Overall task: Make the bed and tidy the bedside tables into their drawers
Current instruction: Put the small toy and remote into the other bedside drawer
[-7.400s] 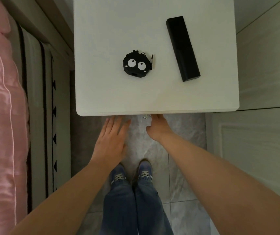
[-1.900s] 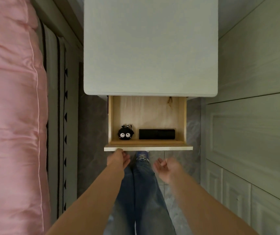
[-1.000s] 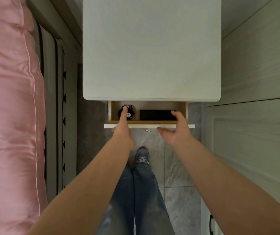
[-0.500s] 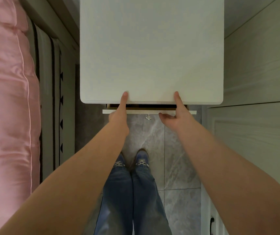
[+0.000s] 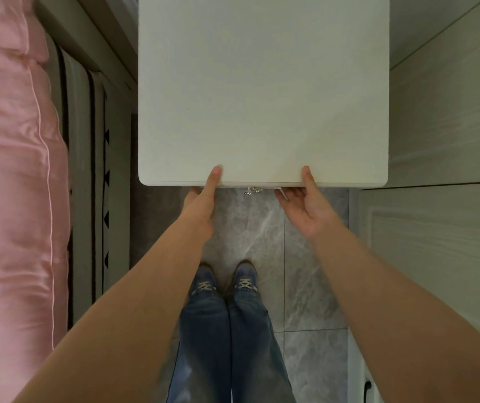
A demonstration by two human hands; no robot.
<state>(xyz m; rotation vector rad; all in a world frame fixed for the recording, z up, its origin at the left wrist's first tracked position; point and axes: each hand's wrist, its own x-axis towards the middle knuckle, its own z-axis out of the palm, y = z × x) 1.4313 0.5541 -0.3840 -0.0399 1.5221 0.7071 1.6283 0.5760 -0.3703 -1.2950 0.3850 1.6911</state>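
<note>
I look straight down on the white bedside table (image 5: 262, 91), whose top is bare. Its drawer is pushed in under the top; only the small metal knob (image 5: 251, 190) shows below the front edge. My left hand (image 5: 202, 203) presses against the drawer front at the left, thumb resting on the table's edge. My right hand (image 5: 305, 205) does the same at the right, fingers spread under the edge. Neither hand holds anything. The black earbud case and the black remote are hidden.
The bed with its pink satin cover (image 5: 9, 199) runs down the left, beside a striped grey bed skirt (image 5: 93, 184). White panelled cupboard doors (image 5: 436, 242) stand at the right. My feet in blue shoes (image 5: 224, 282) stand on grey marble tiles (image 5: 256, 228).
The drawer, half open with the case and remote inside a second ago, has slid fully in under the tabletop. Both hands followed it forward against its front.
</note>
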